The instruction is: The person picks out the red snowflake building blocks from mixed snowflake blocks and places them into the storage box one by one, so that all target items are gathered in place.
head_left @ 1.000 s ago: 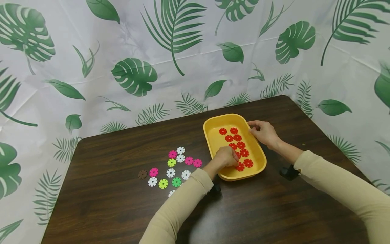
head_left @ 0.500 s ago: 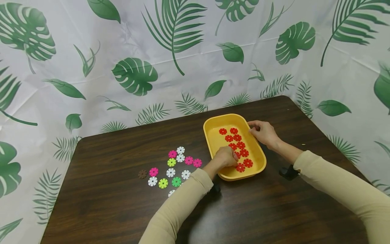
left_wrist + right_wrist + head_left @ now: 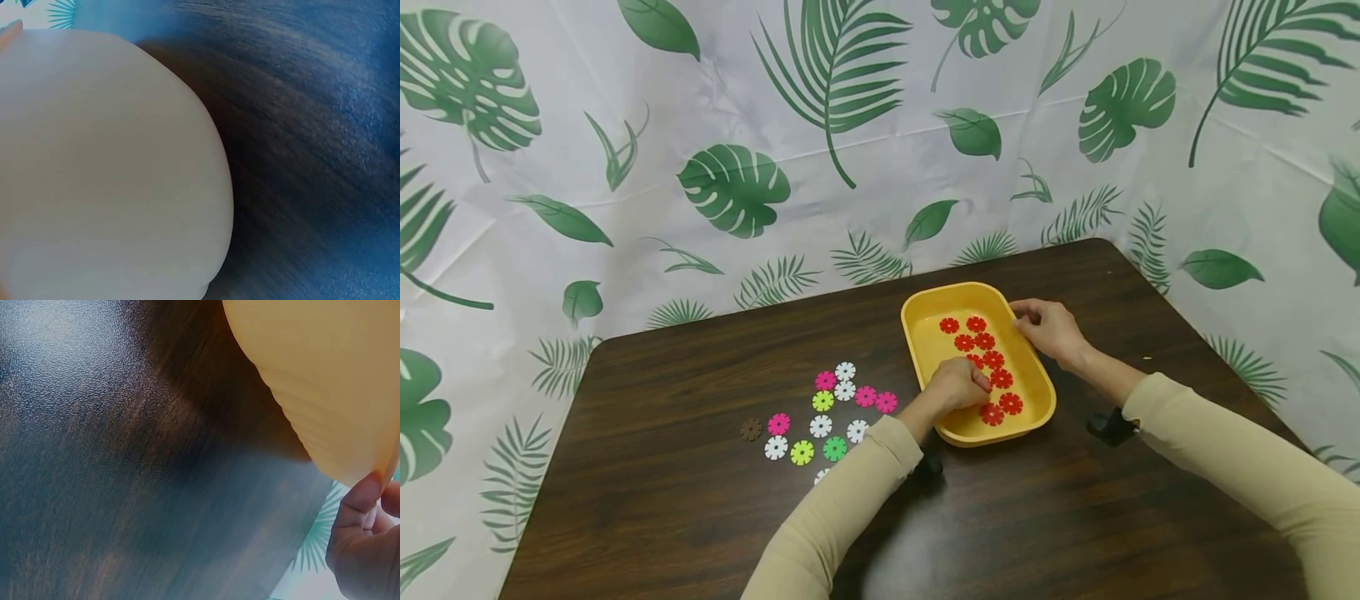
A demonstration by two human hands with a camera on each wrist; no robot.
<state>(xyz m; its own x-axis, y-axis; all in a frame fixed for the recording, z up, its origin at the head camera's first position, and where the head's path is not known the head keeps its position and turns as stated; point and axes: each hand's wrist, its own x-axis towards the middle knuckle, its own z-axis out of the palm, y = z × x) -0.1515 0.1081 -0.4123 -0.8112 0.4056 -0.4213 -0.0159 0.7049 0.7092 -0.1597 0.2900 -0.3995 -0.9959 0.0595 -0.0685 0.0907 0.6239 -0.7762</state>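
Note:
A yellow tray (image 3: 917, 350) stands on the dark wooden table with several red notched discs (image 3: 992, 359) lying flat inside. My left hand (image 3: 953, 385) reaches over the near left rim, fingers curled low over the discs. Its fingertips hide part of the row, and whether a disc is between them cannot be seen. At the tray's right wall, my right hand (image 3: 1051, 329) pinches the rim between thumb and fingers. In the right wrist view the thumb (image 3: 362, 494) presses against the tray wall (image 3: 337, 381). A pale, smooth surface fills much of the left wrist view.
Left of the tray lie loose notched discs: white (image 3: 821, 426), pink (image 3: 865, 396), yellow-green (image 3: 802, 452), green (image 3: 835, 448) and brown (image 3: 751, 429). My left sleeve (image 3: 842, 500) partly covers some of them. A leaf-patterned cloth (image 3: 865, 208) hangs behind the table.
My left fingers have shifted slightly, covering a red disc in the tray's middle that was partly visible. The nearest red disc shows more fully. My right hand stays at the rim.

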